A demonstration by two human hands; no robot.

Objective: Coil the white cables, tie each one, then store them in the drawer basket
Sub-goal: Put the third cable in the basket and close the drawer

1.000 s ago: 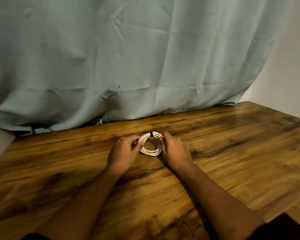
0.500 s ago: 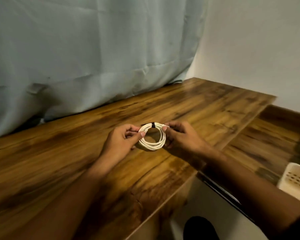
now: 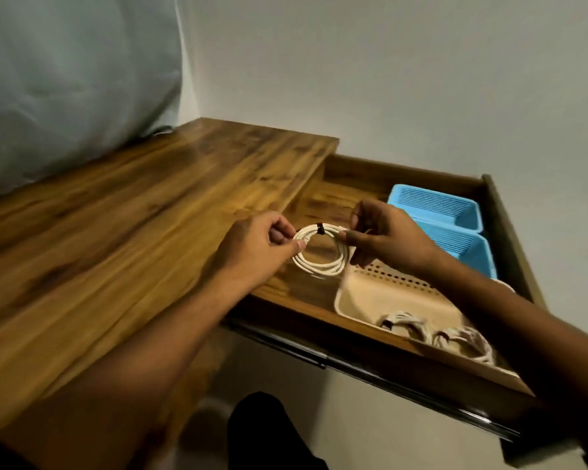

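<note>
The worktop [image 3: 116, 239] ends at a straight right edge, and beside it a drawer [image 3: 370, 171] stands pulled out, with a strip of bare wooden floor just inside that edge. A cream basket [image 3: 360, 300] sits in the drawer's near part with two tied cable bundles [image 3: 404, 322] in it; two blue baskets [image 3: 435, 205] lie behind it. A curtain [image 3: 65, 79] hangs at the worktop's back.

The coiled white cable [image 3: 319, 266], bound by a black tie [image 3: 319, 228], is held above the bare strip, just beside the cream basket's far corner. The left hand [image 3: 252, 245] pinches the coil's left side and the right hand [image 3: 387, 239] pinches its right, forearm crossing over the cream basket.
</note>
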